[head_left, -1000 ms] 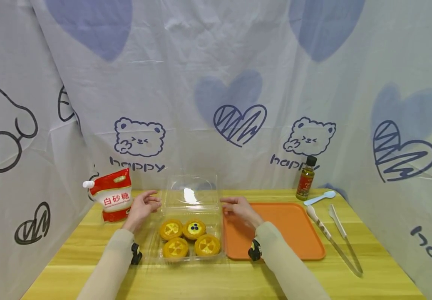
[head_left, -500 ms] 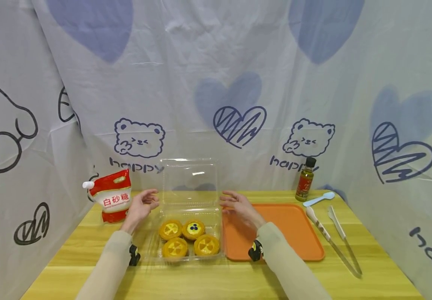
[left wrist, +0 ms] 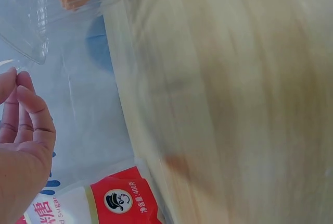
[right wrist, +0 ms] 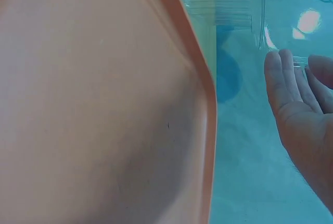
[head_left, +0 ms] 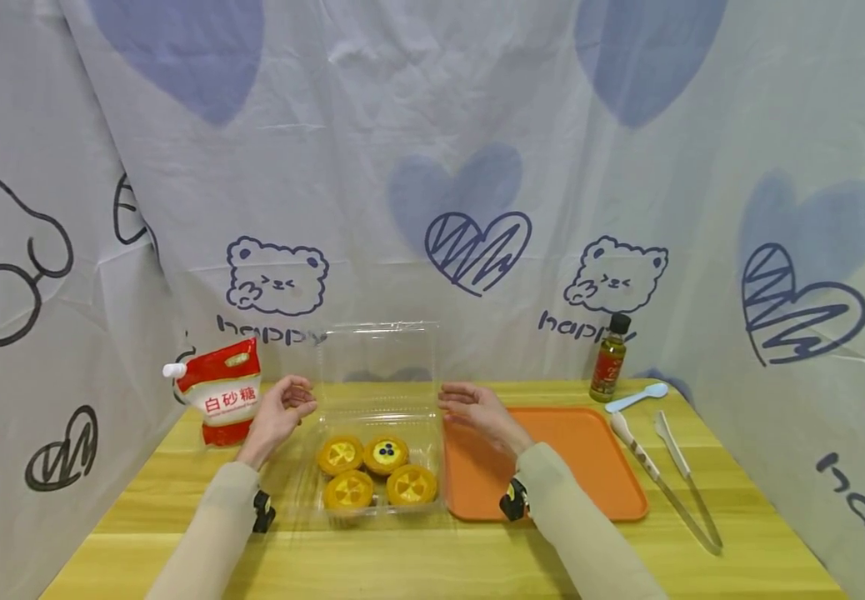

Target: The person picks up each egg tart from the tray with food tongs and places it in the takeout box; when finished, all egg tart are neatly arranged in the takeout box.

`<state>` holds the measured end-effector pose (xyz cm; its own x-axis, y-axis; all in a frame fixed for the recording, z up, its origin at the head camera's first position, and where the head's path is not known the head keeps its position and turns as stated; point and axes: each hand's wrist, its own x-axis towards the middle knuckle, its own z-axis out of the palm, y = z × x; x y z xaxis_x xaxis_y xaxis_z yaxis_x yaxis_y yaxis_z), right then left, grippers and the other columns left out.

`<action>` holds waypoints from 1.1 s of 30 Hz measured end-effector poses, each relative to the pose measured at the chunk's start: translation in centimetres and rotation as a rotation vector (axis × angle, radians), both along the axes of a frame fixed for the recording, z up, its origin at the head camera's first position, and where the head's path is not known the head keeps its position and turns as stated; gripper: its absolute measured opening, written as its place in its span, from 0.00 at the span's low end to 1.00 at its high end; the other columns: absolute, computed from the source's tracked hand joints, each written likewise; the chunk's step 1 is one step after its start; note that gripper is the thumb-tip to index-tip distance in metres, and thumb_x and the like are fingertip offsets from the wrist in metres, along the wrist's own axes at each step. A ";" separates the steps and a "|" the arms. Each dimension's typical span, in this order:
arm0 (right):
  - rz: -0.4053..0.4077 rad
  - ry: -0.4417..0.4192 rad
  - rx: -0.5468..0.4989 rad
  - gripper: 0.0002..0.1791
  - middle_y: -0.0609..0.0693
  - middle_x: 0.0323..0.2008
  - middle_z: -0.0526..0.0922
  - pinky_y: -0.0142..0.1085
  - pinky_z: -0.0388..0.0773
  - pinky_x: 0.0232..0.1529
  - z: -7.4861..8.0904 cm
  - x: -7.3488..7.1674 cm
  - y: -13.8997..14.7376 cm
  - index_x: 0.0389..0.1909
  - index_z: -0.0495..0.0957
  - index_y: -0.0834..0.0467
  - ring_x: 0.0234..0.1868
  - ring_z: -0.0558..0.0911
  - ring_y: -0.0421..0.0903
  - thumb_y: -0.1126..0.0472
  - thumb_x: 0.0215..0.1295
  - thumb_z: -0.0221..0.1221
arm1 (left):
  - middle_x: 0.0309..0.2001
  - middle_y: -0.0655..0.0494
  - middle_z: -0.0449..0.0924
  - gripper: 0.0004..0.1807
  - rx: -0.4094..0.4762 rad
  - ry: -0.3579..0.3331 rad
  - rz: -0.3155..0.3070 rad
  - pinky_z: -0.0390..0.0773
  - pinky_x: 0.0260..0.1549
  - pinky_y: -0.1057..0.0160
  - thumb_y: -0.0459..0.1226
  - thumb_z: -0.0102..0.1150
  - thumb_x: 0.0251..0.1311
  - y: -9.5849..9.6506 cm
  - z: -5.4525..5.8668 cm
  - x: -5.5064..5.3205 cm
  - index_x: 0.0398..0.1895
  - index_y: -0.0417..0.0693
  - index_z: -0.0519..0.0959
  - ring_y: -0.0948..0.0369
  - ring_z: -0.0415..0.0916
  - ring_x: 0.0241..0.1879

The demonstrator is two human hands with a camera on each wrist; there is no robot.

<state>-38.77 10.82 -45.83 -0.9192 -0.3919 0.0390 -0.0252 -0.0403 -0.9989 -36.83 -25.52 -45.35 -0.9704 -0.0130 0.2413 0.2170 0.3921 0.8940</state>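
A clear plastic pastry box (head_left: 421, 437) stands with its hinged lid (head_left: 380, 354) raised nearly upright. Several round golden tarts lie in its base, one a blueberry-topped tart (head_left: 386, 452); the others have yellow pieces on top. My left hand (head_left: 281, 415) is at the lid's left edge, and its thumb and fingers (left wrist: 34, 104) pinch near the lid's rim in the left wrist view. At the lid's right edge is my right hand (head_left: 481, 412). Its long fingers are fairly straight, with the thumb opposite them around the rim in the right wrist view; contact there is partly hidden.
A red and white sugar pouch (head_left: 226, 396) stands close beside the left hand. An orange tray (head_left: 560, 467) lies right of the box, under the right forearm. Farther right are an oil bottle (head_left: 609, 360), a light blue spoon (head_left: 637, 397) and tongs (head_left: 672, 492). A printed curtain (head_left: 380, 192) hangs behind.
The lid has swung from leaning back to nearly upright, with its top edge dipping slightly since half a second ago. Both hands have risen a little alongside it.
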 end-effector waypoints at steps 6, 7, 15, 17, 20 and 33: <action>0.018 0.015 -0.011 0.24 0.70 0.65 0.69 0.56 0.67 0.68 -0.1 0.1 0.1 0.66 0.64 0.72 0.65 0.72 0.61 0.74 0.70 0.51 | 0.45 0.35 0.78 0.11 0.013 0.031 -0.022 0.82 0.31 0.65 0.26 0.60 0.62 0.0 0.1 0.3 0.46 0.34 0.73 0.60 0.78 0.36; 0.020 0.016 -0.013 0.24 0.70 0.65 0.69 0.55 0.67 0.68 -0.1 0.2 0.2 0.66 0.64 0.73 0.65 0.73 0.61 0.74 0.70 0.51 | 0.44 0.35 0.78 0.10 0.019 0.036 -0.028 0.83 0.32 0.64 0.26 0.60 0.62 0.0 0.1 0.4 0.45 0.33 0.73 0.59 0.79 0.36; 0.008 -0.004 0.008 0.21 0.71 0.62 0.72 0.54 0.69 0.66 -0.4 0.3 0.3 0.62 0.67 0.74 0.64 0.73 0.63 0.75 0.69 0.50 | 0.43 0.31 0.79 0.10 0.049 0.056 -0.075 0.87 0.37 0.59 0.25 0.61 0.61 -0.3 -0.2 1.0 0.44 0.28 0.76 0.51 0.82 0.38; 0.004 -0.006 0.023 0.21 0.72 0.62 0.71 0.53 0.70 0.66 -0.3 0.5 0.3 0.62 0.67 0.75 0.64 0.73 0.64 0.74 0.70 0.50 | 0.44 0.29 0.79 0.10 0.069 0.040 -0.080 0.87 0.38 0.61 0.24 0.58 0.62 -0.4 -0.3 1.1 0.45 0.25 0.76 0.51 0.83 0.39; -0.007 -0.015 0.028 0.20 0.73 0.62 0.71 0.53 0.70 0.65 -0.3 0.9 0.2 0.63 0.66 0.76 0.64 0.72 0.65 0.72 0.73 0.47 | 0.48 0.28 0.79 0.11 0.101 -0.003 -0.066 0.86 0.40 0.63 0.25 0.52 0.66 -0.7 -0.2 1.4 0.48 0.24 0.77 0.57 0.83 0.40; -0.023 0.011 0.032 0.28 0.71 0.67 0.64 0.54 0.65 0.70 -0.1 2.4 -0.4 0.67 0.61 0.76 0.70 0.63 0.65 0.58 0.78 0.45 | 0.47 0.37 0.83 0.18 0.123 -0.041 -0.085 0.85 0.46 0.58 0.35 0.51 0.70 -1.4 0.0 2.7 0.51 0.27 0.79 0.53 0.85 0.40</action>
